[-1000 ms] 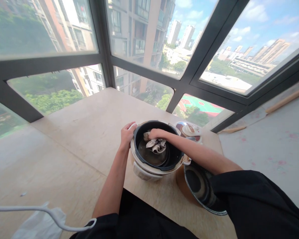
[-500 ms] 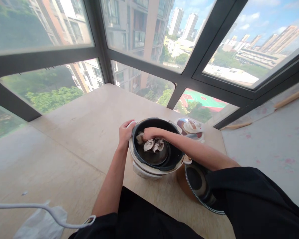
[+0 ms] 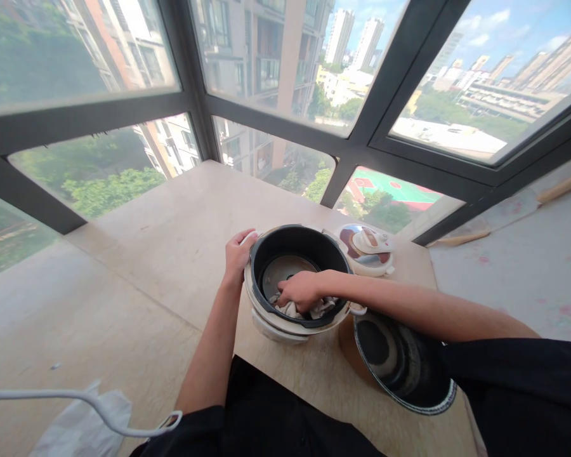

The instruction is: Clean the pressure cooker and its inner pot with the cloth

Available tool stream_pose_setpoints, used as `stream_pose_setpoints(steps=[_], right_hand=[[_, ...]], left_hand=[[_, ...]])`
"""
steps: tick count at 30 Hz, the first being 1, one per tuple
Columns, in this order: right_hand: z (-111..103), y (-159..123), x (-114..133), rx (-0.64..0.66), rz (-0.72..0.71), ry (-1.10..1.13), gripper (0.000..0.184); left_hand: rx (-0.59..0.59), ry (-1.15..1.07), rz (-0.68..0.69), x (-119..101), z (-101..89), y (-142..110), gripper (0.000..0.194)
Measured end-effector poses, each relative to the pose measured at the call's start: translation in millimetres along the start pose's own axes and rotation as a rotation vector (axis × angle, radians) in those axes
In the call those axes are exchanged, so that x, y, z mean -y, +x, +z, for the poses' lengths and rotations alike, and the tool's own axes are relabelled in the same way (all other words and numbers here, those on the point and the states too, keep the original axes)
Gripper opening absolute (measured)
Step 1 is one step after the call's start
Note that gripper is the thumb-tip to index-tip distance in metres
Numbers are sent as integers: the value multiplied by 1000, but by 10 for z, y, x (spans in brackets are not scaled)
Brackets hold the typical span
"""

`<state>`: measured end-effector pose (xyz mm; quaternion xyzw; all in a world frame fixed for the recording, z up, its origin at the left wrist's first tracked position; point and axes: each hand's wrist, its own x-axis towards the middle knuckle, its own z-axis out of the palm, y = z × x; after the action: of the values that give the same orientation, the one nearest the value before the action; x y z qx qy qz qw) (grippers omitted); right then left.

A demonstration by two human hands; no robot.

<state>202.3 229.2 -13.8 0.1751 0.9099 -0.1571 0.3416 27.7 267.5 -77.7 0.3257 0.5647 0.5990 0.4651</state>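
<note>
An electric pressure cooker [image 3: 276, 333] with a white body and a dark inside stands uncovered before me. On its left side my left hand [image 3: 239, 255] is closed around the white side handle. My right hand [image 3: 304, 292] reaches down into the cooker and presses a crumpled, stained cloth [image 3: 292, 309] against the near part of the inside. Its fingers are bent over the cloth, and part of the cloth is hidden under them. A round metal heating plate shows at the bottom of the cooker.
Right of the cooker an inner pot [image 3: 412, 374] lies tilted on its side, below my right forearm. Behind it rests the cooker's lid [image 3: 367, 249]. A white cable [image 3: 90, 400] crosses a crumpled white tissue or bag [image 3: 88, 425] at lower left. Window frames [image 3: 266, 111] border the stone ledge.
My right hand has moved with the cloth from the far left of the cooker's inside to its near side. My left hand stays on the handle.
</note>
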Motion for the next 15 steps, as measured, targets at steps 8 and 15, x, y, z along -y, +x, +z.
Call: stream_pose_setpoints(steps=[8, 15], right_hand=[[50, -268, -137, 112, 104, -25, 54], [86, -282, -283, -115, 397, 34, 38]], left_hand=[[-9, 28, 26, -23, -6, -35, 40], [-5, 59, 37, 1, -18, -15, 44]])
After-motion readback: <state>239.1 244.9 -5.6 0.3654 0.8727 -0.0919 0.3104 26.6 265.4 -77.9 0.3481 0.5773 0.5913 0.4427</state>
